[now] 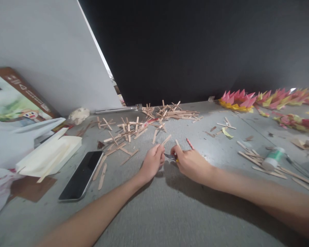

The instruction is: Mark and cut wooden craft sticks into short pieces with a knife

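Note:
My left hand [152,160] is closed on a wooden stick [167,139], whose end sticks out up and to the right. Just right of it, my right hand [189,161] is closed round a small cutting tool with a grey metal blade [170,156] that points toward my left hand. A bit of yellow shows under the fingers. Another short stick [177,142] and a red patterned stick [190,143] stand out beyond my right hand. Beyond both hands lies a pile of crossed and joined wooden sticks [128,132].
A black phone [81,175] and a cream tray [50,156] lie at the left. Pink and yellow folded-paper pieces [238,100] line the back right. A green-and-white bottle [273,158] rests among loose sticks at the right. A dark panel [195,48] stands behind.

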{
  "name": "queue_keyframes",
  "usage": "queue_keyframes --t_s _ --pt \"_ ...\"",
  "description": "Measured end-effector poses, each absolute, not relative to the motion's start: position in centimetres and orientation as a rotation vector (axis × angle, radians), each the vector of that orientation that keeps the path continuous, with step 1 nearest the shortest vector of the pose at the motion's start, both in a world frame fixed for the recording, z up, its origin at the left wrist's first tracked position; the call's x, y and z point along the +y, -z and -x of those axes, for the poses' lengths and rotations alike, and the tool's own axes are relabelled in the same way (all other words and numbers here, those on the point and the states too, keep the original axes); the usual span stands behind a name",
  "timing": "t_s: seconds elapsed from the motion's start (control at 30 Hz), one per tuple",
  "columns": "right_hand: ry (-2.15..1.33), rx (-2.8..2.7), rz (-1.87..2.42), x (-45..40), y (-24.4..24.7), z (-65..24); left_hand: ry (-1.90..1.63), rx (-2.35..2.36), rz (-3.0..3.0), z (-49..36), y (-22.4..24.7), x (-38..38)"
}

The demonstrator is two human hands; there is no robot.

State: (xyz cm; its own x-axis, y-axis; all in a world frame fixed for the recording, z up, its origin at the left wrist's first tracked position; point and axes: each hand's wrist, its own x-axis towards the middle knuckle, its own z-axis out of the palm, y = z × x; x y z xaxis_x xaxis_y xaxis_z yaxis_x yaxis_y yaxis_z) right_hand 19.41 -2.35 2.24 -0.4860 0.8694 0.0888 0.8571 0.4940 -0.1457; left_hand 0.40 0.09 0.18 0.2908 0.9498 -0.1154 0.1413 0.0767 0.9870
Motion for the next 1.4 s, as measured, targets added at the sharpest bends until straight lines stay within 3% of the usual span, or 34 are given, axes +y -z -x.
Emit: queue_keyframes --t_s 0.3,0.53,0.77,0.97,1.17,1.4 --pt "-0.381 -2.020 1.519 -0.7 -3.0 -20.6 -0.876 1.066 -1.555 -0.3 1.0 -0.1" --pt "-0.662 -1.904 1.430 -0.5 -3.5 -20.5 -0.781 1.071 -1.810 -0.1 0.8 -0.7" --pt "-0.807 -1.874 1.352 0.2 -3.6 -20.6 -0.824 1.049 -1.691 -0.2 0.8 -0.5" --pt "-0.602 -1.982 1.471 -0.3 -4.6 -21.0 -0.844 1.049 -1.626 -0.3 0.6 -0.5" --pt "-0.054 -2.484 1.528 -2.0 -6.0 -21.1 -0.902 1.166 -1.635 -0.1 1.1 -0.4" --pt "-0.026 -2.630 1.512 -2.4 -6.2 -20.6 -0.845 1.206 -1.769 0.0 0.8 -0.7"
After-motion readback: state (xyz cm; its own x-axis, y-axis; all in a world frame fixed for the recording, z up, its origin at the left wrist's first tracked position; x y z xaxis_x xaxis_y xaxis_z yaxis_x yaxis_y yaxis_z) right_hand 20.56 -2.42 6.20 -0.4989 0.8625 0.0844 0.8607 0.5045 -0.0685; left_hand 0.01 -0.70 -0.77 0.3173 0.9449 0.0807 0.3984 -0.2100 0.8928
